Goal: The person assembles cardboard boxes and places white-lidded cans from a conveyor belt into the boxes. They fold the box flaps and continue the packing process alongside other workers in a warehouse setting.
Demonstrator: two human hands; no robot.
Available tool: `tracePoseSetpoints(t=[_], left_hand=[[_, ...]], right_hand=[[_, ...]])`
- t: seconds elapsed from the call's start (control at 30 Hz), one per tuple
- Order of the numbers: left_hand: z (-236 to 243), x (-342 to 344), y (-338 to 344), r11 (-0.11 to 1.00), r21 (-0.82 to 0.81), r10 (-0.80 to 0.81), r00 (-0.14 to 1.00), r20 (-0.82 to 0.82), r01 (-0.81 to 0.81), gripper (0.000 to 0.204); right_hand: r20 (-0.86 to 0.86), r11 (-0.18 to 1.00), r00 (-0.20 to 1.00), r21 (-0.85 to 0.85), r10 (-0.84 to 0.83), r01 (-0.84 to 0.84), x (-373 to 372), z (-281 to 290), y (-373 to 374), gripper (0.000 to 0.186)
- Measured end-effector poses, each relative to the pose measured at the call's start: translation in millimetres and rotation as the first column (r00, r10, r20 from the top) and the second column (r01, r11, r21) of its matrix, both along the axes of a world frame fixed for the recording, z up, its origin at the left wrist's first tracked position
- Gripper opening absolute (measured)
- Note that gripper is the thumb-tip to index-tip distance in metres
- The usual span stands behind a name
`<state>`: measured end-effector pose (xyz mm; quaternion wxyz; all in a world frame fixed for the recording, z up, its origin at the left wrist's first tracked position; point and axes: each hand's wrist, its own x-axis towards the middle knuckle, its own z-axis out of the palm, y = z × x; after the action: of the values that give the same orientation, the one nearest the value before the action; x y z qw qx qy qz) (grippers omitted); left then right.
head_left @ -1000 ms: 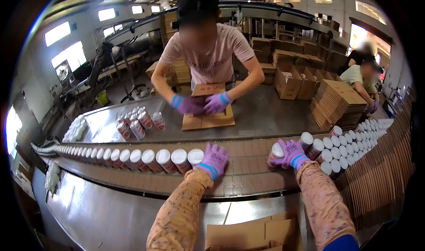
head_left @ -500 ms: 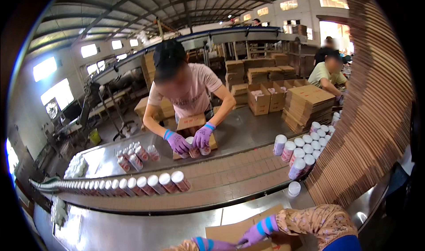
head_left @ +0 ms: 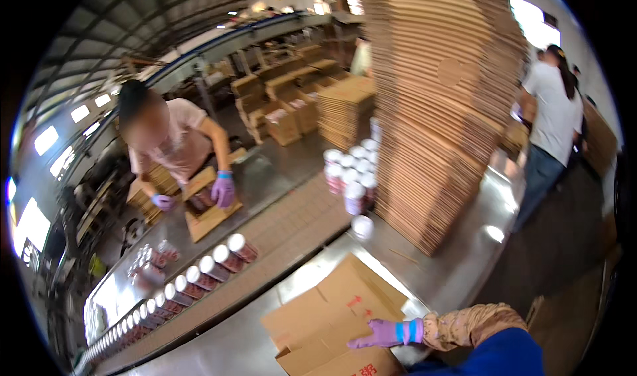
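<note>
A brown cardboard box (head_left: 306,315) with raised flaps and red print lies on the metal table in front of me. Across its right part reaches my right hand (head_left: 381,334), in a purple glove with blue bands at the wrist. Its fingers stretch out leftward over the cardboard, apart from each other, and grip nothing that I can see. My left hand is out of the picture. Closest to the box stands a single white-lidded can (head_left: 362,227) on the table beyond it.
A tall stack of flat cardboard (head_left: 441,111) rises at the right. Beside it stand grouped cans (head_left: 355,198). A row of cans (head_left: 199,278) lines the conveyor (head_left: 292,227). Across it, a co-worker's purple-gloved hand (head_left: 223,189) is at an open carton (head_left: 211,222). Another person (head_left: 549,117) stands far right.
My view has swung right, and the scene tilts. My left hand has left the picture; my right hand now lies over the box. The co-worker's hands have moved off the cans.
</note>
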<state>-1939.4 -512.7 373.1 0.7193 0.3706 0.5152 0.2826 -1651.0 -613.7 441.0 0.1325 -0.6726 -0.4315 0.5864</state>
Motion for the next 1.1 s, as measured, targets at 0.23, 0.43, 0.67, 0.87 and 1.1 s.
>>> tracePoseSetpoints(t=[0.23,0.43,0.67,0.87,1.1], left_hand=[[-48.2,130.2,-77.0,0.920,-0.300,-0.218,0.965,0.148,0.254,0.052],[-61.4,425.4,-101.2,0.698,0.009,-0.715,0.698,-0.043,0.716,0.062],[-10.8,455.1,-45.8,0.254,0.563,-0.769,0.518,-0.375,0.786,0.045],[-13.1,206.8,149.2,0.561,0.530,-0.138,0.703,-0.697,0.636,0.024],[1.4,181.3,85.2,0.601,0.692,-0.287,0.916,-0.280,0.400,0.033]], right_hand=[[-0.579,0.451,0.693,0.528,-0.429,0.720,67.3,2.5,-168.5,0.055],[-0.325,0.008,0.475,0.819,-0.818,0.574,195.0,-6.2,-243.2,0.048],[0.300,0.409,0.363,0.870,-0.882,0.274,299.4,-38.1,-275.2,0.041],[0.275,0.246,0.270,0.959,-0.923,-0.138,210.7,20.7,-213.5,0.033],[0.086,0.536,0.860,0.811,-0.502,0.232,105.8,-69.3,-37.5,0.046]])
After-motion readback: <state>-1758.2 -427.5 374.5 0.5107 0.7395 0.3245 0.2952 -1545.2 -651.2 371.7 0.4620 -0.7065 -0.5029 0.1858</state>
